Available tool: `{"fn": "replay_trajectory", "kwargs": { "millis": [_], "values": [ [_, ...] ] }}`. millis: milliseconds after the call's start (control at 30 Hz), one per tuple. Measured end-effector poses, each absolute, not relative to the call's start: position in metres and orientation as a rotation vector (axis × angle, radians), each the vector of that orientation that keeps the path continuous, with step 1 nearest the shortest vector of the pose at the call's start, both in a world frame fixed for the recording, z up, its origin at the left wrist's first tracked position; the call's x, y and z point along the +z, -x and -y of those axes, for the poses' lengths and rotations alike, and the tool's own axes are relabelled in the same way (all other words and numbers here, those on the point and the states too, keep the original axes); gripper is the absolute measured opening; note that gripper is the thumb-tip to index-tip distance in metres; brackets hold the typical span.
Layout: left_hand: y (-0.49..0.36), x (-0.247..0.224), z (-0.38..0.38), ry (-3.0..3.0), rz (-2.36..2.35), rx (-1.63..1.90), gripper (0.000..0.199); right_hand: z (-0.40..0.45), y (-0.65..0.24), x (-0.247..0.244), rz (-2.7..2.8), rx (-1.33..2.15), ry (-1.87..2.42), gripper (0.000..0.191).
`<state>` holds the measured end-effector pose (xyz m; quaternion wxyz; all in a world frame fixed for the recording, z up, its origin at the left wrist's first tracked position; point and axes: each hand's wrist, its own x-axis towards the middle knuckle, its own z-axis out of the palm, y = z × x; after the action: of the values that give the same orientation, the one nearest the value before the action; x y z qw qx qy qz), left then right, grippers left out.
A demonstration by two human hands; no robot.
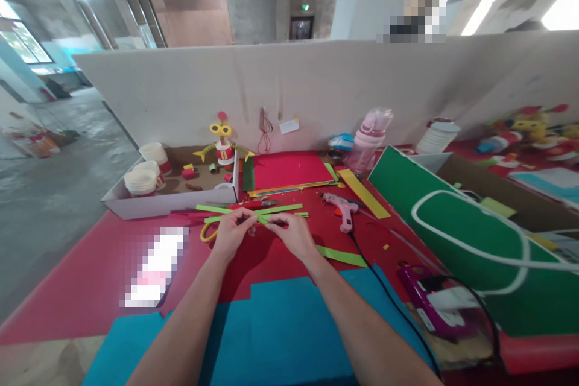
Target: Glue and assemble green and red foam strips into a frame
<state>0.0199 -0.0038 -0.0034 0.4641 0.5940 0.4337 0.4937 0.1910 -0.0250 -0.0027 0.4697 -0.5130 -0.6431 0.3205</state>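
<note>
Near the frame's centre, the left hand and right hand, fingertips nearly closed, pinch a green strip, seemingly only part-worked, with more strips loose behind and 1 assembled figure upper left of centre.

The head camera looks forward and down across the counter from its near side. The left hand and right hand sit at middle range, close to the view's centre. Beyond them, the wide view passes over the upright board to the far wall, taking in floor at the left.
</note>
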Motion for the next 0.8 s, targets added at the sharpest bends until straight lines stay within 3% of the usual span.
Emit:
{"fn": "replay_trajectory", "kwargs": {
  "millis": [800],
  "values": [
    [-0.040, -0.007, 0.009, -1.254, -1.060, 1.197, 0.025, 0.022, -0.194, -0.008, 1.513, 0.980, 1.180, 0.016]
  ]
}}
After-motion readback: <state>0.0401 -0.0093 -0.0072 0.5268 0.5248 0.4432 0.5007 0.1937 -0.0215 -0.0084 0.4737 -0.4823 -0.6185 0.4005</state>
